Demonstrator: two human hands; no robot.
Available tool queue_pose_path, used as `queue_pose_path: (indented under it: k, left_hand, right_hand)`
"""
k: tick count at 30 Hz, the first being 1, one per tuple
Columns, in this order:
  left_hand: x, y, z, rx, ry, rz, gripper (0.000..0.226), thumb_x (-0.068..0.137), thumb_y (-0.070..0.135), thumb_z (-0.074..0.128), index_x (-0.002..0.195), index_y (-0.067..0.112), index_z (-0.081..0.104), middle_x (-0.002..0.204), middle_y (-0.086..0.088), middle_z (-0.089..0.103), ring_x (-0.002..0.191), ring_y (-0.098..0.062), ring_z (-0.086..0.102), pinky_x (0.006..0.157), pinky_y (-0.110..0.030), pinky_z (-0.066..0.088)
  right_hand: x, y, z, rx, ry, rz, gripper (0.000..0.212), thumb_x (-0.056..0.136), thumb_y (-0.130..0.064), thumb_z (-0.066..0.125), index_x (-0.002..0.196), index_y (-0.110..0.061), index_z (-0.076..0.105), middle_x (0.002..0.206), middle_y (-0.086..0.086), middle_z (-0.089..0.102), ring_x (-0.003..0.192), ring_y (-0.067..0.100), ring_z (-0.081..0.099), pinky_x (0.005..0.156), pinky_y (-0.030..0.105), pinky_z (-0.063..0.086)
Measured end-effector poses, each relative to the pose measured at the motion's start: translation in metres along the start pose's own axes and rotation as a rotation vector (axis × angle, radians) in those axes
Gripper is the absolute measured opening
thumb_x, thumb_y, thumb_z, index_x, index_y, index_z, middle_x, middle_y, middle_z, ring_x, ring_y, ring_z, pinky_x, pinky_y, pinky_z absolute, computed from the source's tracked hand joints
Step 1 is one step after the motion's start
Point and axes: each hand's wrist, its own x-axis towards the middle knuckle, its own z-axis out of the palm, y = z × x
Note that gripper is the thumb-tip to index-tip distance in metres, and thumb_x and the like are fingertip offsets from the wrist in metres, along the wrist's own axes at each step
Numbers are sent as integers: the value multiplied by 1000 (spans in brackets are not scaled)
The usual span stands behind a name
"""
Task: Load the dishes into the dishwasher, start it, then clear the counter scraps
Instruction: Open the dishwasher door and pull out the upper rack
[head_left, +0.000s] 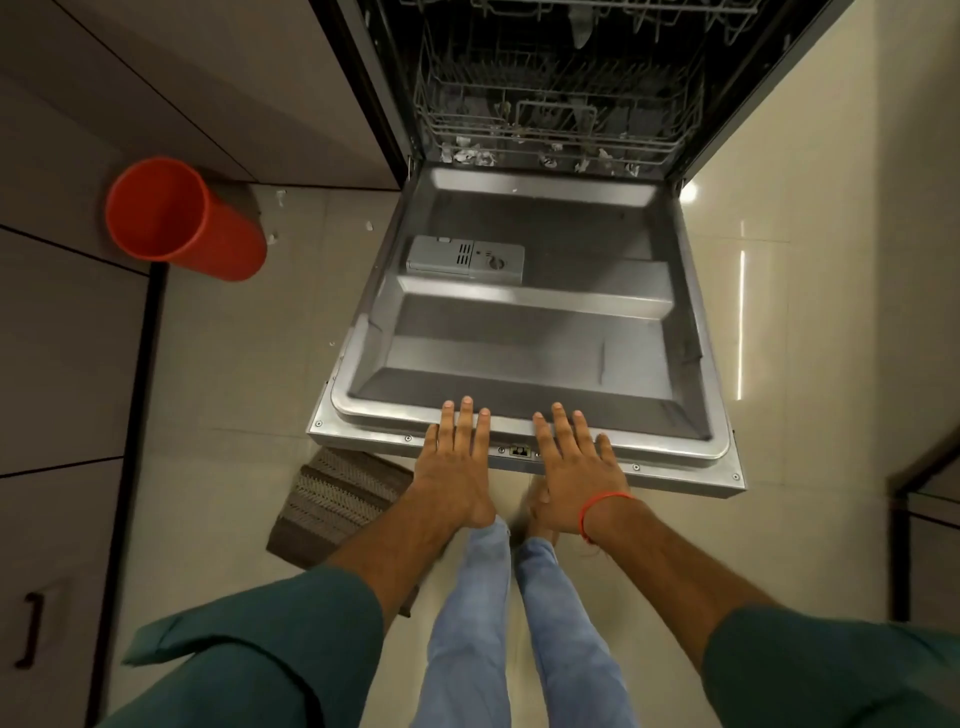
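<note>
Brushed steel dishwasher door (519, 338), glossy floor tiles (779, 312), smooth orange plastic bin (208, 244).

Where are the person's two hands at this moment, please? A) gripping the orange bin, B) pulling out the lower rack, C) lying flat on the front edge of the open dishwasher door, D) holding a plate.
C: the left hand and the right hand lie with straight fingers on the front edge of the lowered dishwasher door.

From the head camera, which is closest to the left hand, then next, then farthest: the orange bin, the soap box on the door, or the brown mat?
1. Brown mat, just left of the left hand.
2. Soap box, ahead on the dishwasher door.
3. Orange bin, far left.
</note>
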Motion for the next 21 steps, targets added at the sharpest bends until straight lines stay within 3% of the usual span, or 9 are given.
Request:
queue_pose_path:
  k: [8,15,21]
  left_hand:
    - [18,7,13,26,-205,-12,129,83,49,73,154,8,-27,160,-20,-33,150,-39,-26,123,-50,-10]
    - [49,-1,60,64,-273,10,122,87,40,71,155,10,-27,161,-16,-34,151,-38,-24,124,-50,-8]
    - [81,-4,97,59,-260,45,104,96,33,60,158,13,-21,164,-14,-29,153,-36,-20,126,-48,-4]
  right_hand:
    - [27,10,36,-8,-47,-19,105,90,-50,57,158,-24,-19,166,6,-23,154,31,-14,125,51,5]
    - [50,-1,91,89,-32,61,93,96,-44,50,159,-22,-14,166,9,-21,154,32,-15,126,49,4]
    - [73,-8,134,108,-70,111,97,95,-49,53,159,-23,-16,165,11,-25,154,31,-17,124,48,0]
